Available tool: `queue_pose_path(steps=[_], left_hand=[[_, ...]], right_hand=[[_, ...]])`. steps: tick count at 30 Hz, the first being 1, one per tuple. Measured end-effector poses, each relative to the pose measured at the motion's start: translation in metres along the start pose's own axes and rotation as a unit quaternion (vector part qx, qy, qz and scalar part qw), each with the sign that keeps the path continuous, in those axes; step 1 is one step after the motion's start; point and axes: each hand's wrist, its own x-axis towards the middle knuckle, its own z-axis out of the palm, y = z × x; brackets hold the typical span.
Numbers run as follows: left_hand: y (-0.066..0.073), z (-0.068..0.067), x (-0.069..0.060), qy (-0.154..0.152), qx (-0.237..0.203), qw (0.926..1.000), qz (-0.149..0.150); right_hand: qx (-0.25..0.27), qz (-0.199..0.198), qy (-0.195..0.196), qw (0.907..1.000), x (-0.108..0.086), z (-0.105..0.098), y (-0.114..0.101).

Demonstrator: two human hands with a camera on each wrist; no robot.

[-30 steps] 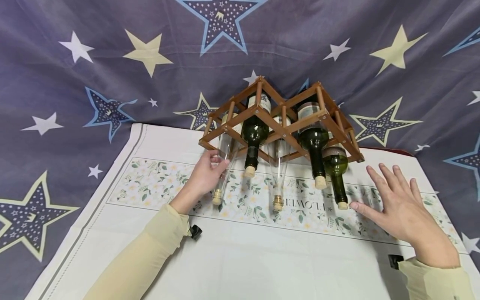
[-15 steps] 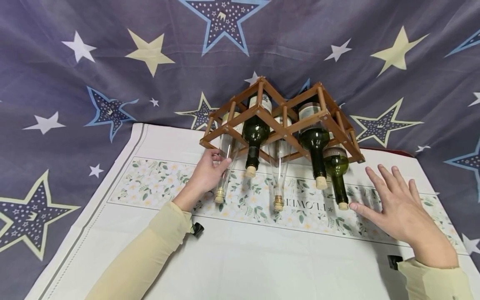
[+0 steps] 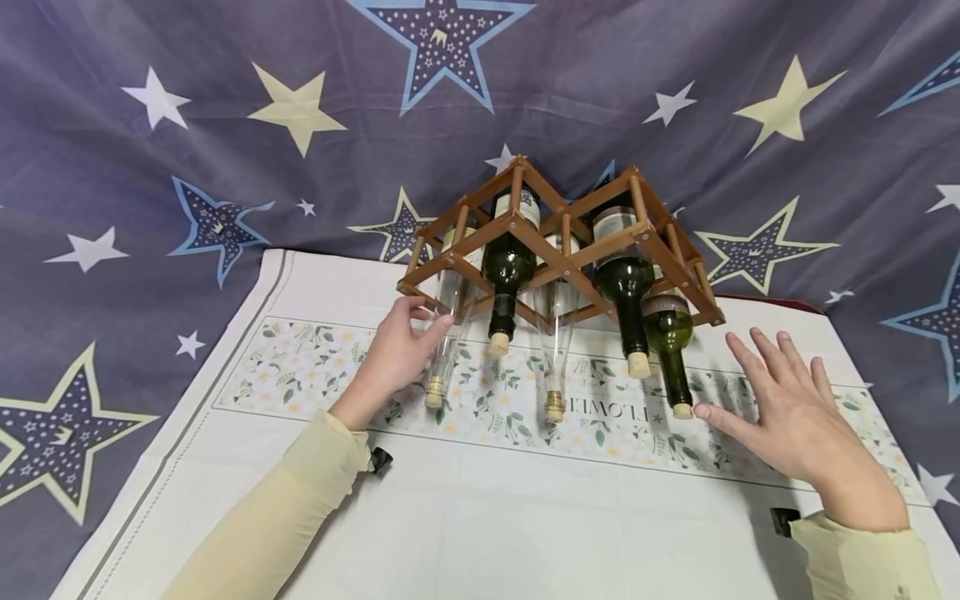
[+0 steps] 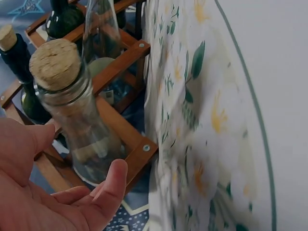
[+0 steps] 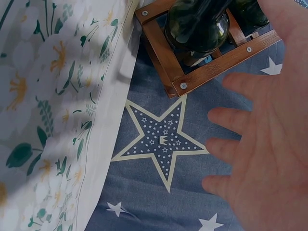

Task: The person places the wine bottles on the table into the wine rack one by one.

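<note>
A brown wooden wine rack (image 3: 567,273) holds several corked bottles with their necks facing me. At its lower left lies a clear glass bottle (image 3: 442,358), with my left hand (image 3: 393,350) beside the neck, thumb and fingers apart around it. In the left wrist view the clear bottle (image 4: 79,130) stands between thumb and loosely bent fingers, and I cannot tell whether they touch it. My right hand (image 3: 802,421) is spread flat near the rack's right side, its thumb tip close to the cork of a green bottle (image 3: 671,329). Nothing is in that palm.
Two dark green bottles (image 3: 510,267) fill upper slots, and another clear bottle (image 3: 557,342) sits low in the middle. A white tablecloth (image 3: 480,517) with a floral band covers the table. A star-patterned curtain (image 3: 570,100) hangs right behind the rack.
My left hand has shifted slightly left, its fingers drawing away from the clear bottle. The right hand and the bottles keep nearly the same places; the head view has shifted slightly.
</note>
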Motion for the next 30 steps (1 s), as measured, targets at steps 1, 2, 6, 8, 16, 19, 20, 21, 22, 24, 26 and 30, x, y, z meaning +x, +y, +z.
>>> queue_pose_path(steps=[1,2,6,8,16,19,20,21,22,24,26,30], left_hand=[[0.000,-0.001,-0.001,0.005,0.008,0.9999,0.004],[0.001,-0.003,-0.002,0.010,0.014,0.9998,0.009],[0.002,-0.008,-0.007,0.032,0.045,0.9982,0.026],[0.002,-0.010,-0.010,0.036,0.060,0.9970,0.034],[-0.005,-0.021,-0.023,0.066,0.146,0.9826,0.095],[-0.007,-0.025,-0.027,0.083,0.173,0.9737,0.122],[-0.008,-0.026,-0.028,0.088,0.182,0.9706,0.130],[-0.010,-0.028,-0.029,0.092,0.189,0.9679,0.137],[-0.011,-0.029,-0.030,0.095,0.196,0.9652,0.144],[-0.014,-0.032,-0.031,0.102,0.213,0.9588,0.158],[-0.017,-0.036,-0.031,0.108,0.229,0.9523,0.171],[-0.027,-0.043,-0.031,0.119,0.262,0.9378,0.194]], right_hand=[[0.000,-0.001,0.000,1.0000,0.000,0.000,0.000],[0.000,-0.001,0.000,1.0000,0.001,0.000,0.000],[0.001,-0.001,-0.001,1.0000,0.002,-0.001,0.000],[0.001,-0.001,-0.002,1.0000,0.002,-0.001,0.000],[0.002,-0.002,0.001,1.0000,0.003,-0.001,0.001],[0.002,-0.001,0.002,1.0000,0.004,-0.001,0.001],[0.002,-0.001,0.002,1.0000,0.004,-0.001,0.001],[0.002,-0.001,0.002,1.0000,0.004,-0.001,0.001],[0.002,0.000,0.001,1.0000,0.003,-0.001,0.001],[0.001,0.001,0.000,1.0000,0.003,-0.001,0.002],[0.001,0.002,0.000,1.0000,0.003,-0.001,0.002],[0.001,0.004,-0.001,1.0000,0.003,-0.001,0.003]])
